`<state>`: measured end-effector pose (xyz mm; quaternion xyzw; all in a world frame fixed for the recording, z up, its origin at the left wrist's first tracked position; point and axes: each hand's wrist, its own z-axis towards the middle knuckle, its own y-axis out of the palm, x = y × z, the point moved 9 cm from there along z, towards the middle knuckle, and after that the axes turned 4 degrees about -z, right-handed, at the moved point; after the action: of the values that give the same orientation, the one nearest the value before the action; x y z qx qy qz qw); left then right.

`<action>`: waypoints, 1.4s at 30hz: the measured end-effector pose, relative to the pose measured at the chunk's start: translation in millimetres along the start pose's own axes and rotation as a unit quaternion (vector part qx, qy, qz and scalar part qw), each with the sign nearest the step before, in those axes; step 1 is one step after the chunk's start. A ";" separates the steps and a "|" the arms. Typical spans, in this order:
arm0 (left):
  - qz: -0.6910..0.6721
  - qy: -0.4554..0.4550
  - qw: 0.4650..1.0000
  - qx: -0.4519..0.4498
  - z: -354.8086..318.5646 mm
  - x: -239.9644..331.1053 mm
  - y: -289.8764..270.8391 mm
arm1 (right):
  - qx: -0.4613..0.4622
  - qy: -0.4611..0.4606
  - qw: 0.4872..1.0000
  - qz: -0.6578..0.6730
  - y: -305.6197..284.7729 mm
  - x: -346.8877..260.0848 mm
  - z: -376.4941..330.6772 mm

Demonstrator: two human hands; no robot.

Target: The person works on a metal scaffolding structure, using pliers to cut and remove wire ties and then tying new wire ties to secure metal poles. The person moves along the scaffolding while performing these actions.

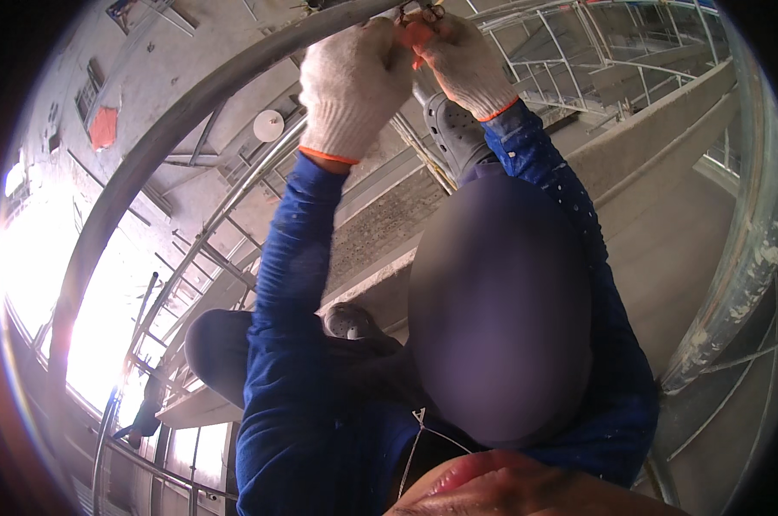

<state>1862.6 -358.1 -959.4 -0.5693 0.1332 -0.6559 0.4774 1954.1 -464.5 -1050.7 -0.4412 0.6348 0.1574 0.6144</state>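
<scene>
From my remote seat, the largest thing in my view is a grey pipe (225, 82), bowed by the lens, sweeping from the left rim up to the top edge; a thick, paint-spattered tube (741, 241) stands along the right rim. Between them runs a pale concrete beam (647, 129), with thinner scaffold rails (550, 52) beyond it. The wearer's raised knee (501, 318) fills the middle, flanked by blue sleeves (290, 249), the right one flecked with white. Below the hands I see one grey clog (456, 129), and another clog (350, 322) farther back by the folded leg. Both hands are gloved and close together at the top: the left hand (354, 90) has its back to me and its fingers curled by the pipe, but I cannot tell what, if anything, it grasps. The right hand (466, 60) bends inward, its glove orange at the fingers; I cannot tell whether these are clenched on anything. Smallest is the metal fitting (438, 12), by the right fingertips near the pipe's upper end, partly cut off by the frame. I judge the step in hand to be two-handed handling or adjusting of that fitting; the next move seems to call for a steady left hand, fine finger work from the right, and a slight upward tilt of the head so I can see the contact.
</scene>
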 end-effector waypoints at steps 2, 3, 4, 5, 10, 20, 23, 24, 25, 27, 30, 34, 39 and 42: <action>0.054 0.071 0.996 -0.008 7.3 -1.1 1.5 | -0.007 -0.018 0.985 0.173 -1.0 0.9 0.5; 0.086 0.105 0.991 -0.017 14.4 -1.5 4.0 | -0.011 -0.027 0.966 0.258 -3.4 0.8 1.2; 0.116 0.140 0.983 -0.028 19.5 -3.7 8.8 | -0.028 -0.015 0.963 0.266 -3.3 3.8 -1.5; 0.153 0.172 0.972 -0.035 24.5 -9.4 11.2 | -0.052 -0.008 0.959 0.277 -1.6 2.5 -0.6; -0.006 0.176 0.982 0.071 21.8 -17.6 37.6 | -0.048 0.083 0.948 0.303 3.4 -28.9 -18.7; -0.240 -0.218 0.928 0.184 -30.9 -62.7 25.0 | -0.017 0.017 0.977 0.210 -25.2 -2.9 -15.4; -0.227 -0.205 0.944 0.123 -29.2 -26.8 8.4 | -0.058 -0.011 0.925 0.375 4.8 -10.7 -1.3; -0.258 -0.172 0.943 0.117 -25.4 -16.4 15.8 | -0.073 -0.027 0.924 0.375 10.4 -12.8 0.6; -0.267 -0.224 0.934 0.079 -24.2 -11.5 16.1 | -0.091 -0.033 0.909 0.406 13.2 -12.8 3.6; -0.254 -0.266 0.928 0.054 -17.5 -22.4 23.6 | -0.127 -0.045 0.875 0.464 16.4 -11.2 9.8; -0.172 -0.270 0.946 0.051 -4.3 -0.9 13.2 | -0.081 -0.013 0.866 0.493 15.8 5.7 17.0; -0.228 -0.255 0.939 0.037 9.3 1.8 12.8 | -0.063 -0.020 0.846 0.529 15.5 8.3 21.7; -0.144 -0.132 0.981 -0.004 23.6 -5.5 11.4 | -0.015 -0.023 0.923 0.383 -0.8 12.0 24.5; -0.227 -0.086 0.968 -0.067 25.9 -11.8 5.2 | -0.034 0.001 0.936 0.350 -3.4 13.1 22.1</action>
<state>1886.5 -342.0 -962.2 -0.6695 0.0026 -0.6854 0.2864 1972.7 -454.8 -1065.8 -0.2118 0.7439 0.3835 0.5047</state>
